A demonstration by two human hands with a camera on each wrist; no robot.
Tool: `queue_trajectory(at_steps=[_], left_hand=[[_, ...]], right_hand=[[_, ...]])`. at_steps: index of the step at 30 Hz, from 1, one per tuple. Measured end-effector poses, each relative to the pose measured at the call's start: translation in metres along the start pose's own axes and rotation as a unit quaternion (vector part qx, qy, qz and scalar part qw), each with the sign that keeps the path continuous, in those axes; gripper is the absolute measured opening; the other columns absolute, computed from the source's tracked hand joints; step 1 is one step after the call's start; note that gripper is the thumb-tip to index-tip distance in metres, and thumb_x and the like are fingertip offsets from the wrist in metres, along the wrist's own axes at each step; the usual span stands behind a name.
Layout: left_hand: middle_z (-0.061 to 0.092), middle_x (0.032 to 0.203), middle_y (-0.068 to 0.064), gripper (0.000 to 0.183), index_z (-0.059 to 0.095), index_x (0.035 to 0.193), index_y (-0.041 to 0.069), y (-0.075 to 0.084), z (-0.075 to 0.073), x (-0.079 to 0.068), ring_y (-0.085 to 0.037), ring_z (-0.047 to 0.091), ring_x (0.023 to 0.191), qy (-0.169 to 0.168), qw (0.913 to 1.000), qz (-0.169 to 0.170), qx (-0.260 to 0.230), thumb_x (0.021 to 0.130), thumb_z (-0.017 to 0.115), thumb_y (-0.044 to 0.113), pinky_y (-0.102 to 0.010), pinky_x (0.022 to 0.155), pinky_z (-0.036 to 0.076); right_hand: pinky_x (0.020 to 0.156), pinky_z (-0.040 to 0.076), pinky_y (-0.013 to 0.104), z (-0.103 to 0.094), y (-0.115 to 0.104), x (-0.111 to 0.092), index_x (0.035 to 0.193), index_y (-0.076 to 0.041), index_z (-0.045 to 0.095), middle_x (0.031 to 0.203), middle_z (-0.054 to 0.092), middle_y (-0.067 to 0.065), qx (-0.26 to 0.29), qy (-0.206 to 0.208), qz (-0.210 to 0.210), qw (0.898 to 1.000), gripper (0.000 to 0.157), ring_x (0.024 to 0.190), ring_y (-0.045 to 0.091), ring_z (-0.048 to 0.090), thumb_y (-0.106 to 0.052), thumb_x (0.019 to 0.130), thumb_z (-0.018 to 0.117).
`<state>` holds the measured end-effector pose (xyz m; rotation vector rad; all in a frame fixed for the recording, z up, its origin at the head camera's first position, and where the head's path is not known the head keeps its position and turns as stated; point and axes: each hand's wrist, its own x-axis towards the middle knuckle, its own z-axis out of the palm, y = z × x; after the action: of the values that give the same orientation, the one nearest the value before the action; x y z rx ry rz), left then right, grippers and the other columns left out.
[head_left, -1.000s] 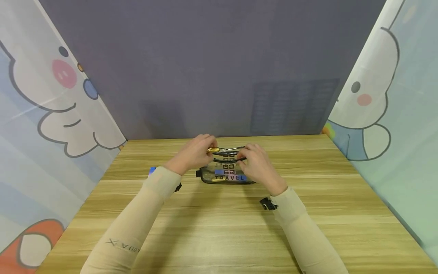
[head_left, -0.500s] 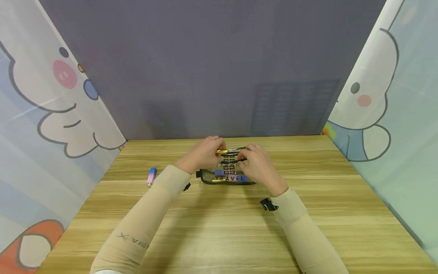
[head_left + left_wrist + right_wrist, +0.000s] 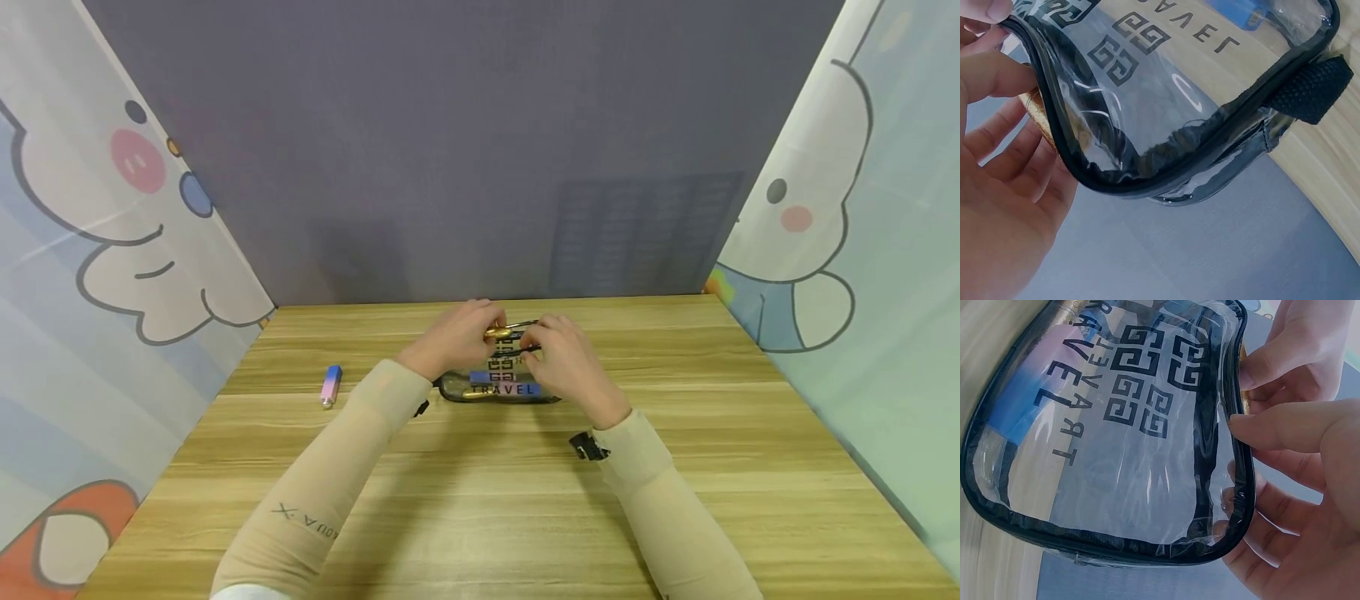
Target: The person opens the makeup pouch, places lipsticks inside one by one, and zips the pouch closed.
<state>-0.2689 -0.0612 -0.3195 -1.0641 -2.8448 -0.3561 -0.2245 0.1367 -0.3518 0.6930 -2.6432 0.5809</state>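
Observation:
A clear travel pouch (image 3: 502, 390) with black piping stands on the table, its top rim lifted and parted. My left hand (image 3: 465, 333) holds a slim gold tube (image 3: 498, 332) at the pouch's mouth. In the left wrist view this gold tube (image 3: 1041, 122) lies between the fingers beside the black rim, partly hidden. My right hand (image 3: 566, 358) pinches the right end of the rim between thumb and fingers, as the right wrist view shows at the black edge (image 3: 1244, 456). Through the plastic a blue-and-pink box (image 3: 1029, 387) and another gold item (image 3: 476, 395) are visible.
A small blue-and-pink box (image 3: 331, 387) lies on the wooden table (image 3: 480, 508) left of the pouch. Behind the table rises a grey panel (image 3: 450, 150). Cartoon-printed curtains (image 3: 825, 208) hang at both sides.
My left hand has moved right along the pouch's mouth with the gold tube, uncovering the loose box on the table. The right hand keeps its place on the rim.

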Motion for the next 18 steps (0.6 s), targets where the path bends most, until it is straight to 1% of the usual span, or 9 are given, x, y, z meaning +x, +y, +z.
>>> queue_trajectory(at_steps=[11,18], left_hand=[[0.065,0.108,-0.005,0.024,0.067,0.114,0.008,0.0015,0.0034,0.0009,-0.021,0.06,0.095,-0.003,1.0,-0.008,0.001,0.091,0.064,0.002,-0.036,0.083,0.053],[0.065,0.117,-0.007,0.025,0.066,0.119,0.006,0.0002,0.0019,-0.0005,-0.024,0.062,0.107,-0.003,1.0,-0.004,0.008,0.094,0.066,0.008,-0.038,0.091,0.053]], right_hand=[[0.08,0.049,0.042,-0.001,-0.0013,0.0005,0.098,-0.008,0.075,0.094,0.064,0.004,0.004,-0.001,0.002,1.0,0.008,0.088,0.025,0.056,-0.009,0.09,0.075],[0.081,0.049,0.041,-0.0012,-0.0002,0.0008,0.098,-0.009,0.075,0.094,0.063,0.004,0.007,-0.004,0.005,1.0,0.008,0.088,0.025,0.055,-0.007,0.09,0.074]])
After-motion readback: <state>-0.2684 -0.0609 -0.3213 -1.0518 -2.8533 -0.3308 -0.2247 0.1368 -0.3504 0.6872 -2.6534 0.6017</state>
